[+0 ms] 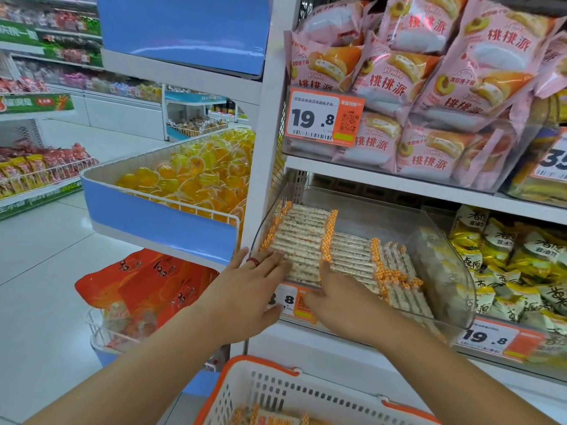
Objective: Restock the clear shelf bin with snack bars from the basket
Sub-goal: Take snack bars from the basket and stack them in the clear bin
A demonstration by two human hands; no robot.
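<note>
A: Mid-frame, we have both hands at the clear plastic shelf bin (441, 240), which sits on the white shelf right of centre. The left hand (248, 289), red ring on one finger, lies flat with fingers straight and close together, tips pressing the near left end of the stacked long white snack bars with orange-checked wrapper ends (302, 237).

B: And the right hand (340, 299)? We see its back only, reaching over the bin's front lip just beside the left. Fingertips disappear among the bars, so we cannot tell whether they pinch one or merely press.

A: Agreed. More bars lie loose and slanted toward the bin's right half. The white slotted plastic basket with orange rim (294, 391) sits at bottom centre; a few bars show in its bottom, cut off by the frame edge.

B: Handling, as we judge it: thin wrapped sticks, light, probably brittle inside, film likely slick. We'd lift several at once by the long sides, near the middle, not by the crimped orange ends, which would bend and let them slide.

A: Stage looks like squaring the row. Risk: pushing too hard could snap bars or topple the stack.

B: Around it: pink pastry bags (429, 87) above, orange price label (325, 118) reading 19.8, yellow jelly cups (196, 182) in the blue-fronted wire bin to the left.
</note>
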